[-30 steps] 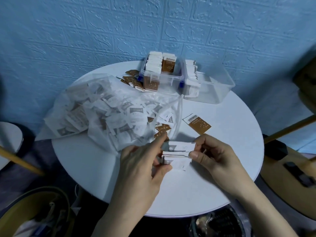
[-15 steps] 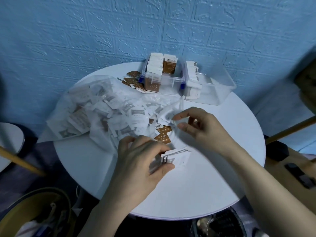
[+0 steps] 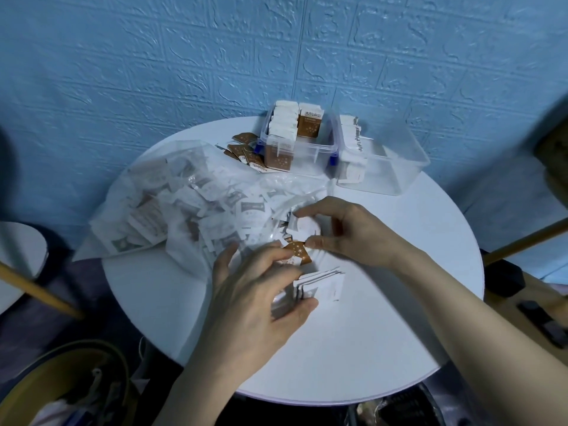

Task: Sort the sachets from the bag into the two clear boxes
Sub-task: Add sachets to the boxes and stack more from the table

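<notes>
Bag (image 3: 172, 207) left on table (image 3: 384, 333); two boxes (image 3: 299, 155) behind, side by side.

The left hand (image 3: 261, 290) grips a small stack of white paper sachets (image 3: 319, 285) over the round white table (image 3: 384, 333). The right hand (image 3: 353, 232) pinches a white sachet (image 3: 299, 224) (at the clear plastic bag's (image 3: 172, 204) mouth).

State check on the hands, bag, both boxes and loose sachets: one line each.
left hand: grips a stack of white sachets
right hand: pinches a white sachet at the bag mouth
bag: open, lying on its side, still holding many sachets
left box: lidless, nearly full
right box: lidless, mostly empty
brown sachets: loose beside left box
</notes>
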The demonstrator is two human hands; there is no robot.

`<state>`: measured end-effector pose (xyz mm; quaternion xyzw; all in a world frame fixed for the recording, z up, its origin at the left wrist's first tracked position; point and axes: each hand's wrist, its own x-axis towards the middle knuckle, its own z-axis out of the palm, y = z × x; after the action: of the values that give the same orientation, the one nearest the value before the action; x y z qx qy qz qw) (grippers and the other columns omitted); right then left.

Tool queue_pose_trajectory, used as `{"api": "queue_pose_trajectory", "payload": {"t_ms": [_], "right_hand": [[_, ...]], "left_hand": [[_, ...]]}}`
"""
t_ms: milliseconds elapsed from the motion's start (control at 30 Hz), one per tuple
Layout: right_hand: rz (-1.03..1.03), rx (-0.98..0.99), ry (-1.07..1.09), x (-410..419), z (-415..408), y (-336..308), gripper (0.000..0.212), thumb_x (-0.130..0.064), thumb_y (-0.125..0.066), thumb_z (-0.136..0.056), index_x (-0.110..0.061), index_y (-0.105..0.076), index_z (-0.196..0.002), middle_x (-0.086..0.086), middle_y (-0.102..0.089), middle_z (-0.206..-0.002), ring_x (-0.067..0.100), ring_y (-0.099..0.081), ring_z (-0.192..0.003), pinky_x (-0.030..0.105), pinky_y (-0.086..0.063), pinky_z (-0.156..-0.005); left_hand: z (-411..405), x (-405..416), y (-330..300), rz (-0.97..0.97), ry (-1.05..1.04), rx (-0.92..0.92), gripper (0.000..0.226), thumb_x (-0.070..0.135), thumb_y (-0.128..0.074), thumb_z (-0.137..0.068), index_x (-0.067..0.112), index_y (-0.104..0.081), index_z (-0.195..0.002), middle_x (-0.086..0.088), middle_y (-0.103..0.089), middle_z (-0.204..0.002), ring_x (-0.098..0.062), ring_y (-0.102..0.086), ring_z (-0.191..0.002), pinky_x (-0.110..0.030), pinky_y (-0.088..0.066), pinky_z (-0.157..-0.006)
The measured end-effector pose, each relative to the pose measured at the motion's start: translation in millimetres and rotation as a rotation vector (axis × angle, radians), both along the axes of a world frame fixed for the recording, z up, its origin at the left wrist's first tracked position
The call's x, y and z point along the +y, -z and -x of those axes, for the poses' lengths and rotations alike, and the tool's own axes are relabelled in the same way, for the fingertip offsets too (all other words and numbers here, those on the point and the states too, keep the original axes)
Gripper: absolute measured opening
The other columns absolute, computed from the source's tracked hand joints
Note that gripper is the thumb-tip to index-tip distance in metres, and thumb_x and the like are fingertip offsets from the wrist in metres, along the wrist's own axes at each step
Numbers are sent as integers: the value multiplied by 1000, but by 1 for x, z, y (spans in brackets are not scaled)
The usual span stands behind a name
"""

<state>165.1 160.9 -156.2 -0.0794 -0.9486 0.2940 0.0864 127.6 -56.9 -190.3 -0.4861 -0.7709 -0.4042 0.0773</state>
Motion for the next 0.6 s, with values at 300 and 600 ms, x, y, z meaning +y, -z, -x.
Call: {"api": "queue_pose_trajectory", "payload": {"t_ms": [300,600], "right_hand": [[272,252,142,-9,-22,2,21,-10,-76,-80,-25,-64,-89,-5,-64,-71,22,-53,-61,35,-45,-64],[574,228,80,-30,-72,-13,21,-20,-67,-80,-2,-58,-88,9,-43,-57,9,-30,-46,15,-28,-47]], "left_hand": [[1,0,2,9,23,15,32,56,-58,-77,32,-70,-94,18,-62,-110,1,-54,-112,-56,-30,-100],[1,-2,2,-26,92,-29,31,58,-59,-77,35,-70,-93,23,-59,-115,7,-51,-113,-41,-20,-107]]}}
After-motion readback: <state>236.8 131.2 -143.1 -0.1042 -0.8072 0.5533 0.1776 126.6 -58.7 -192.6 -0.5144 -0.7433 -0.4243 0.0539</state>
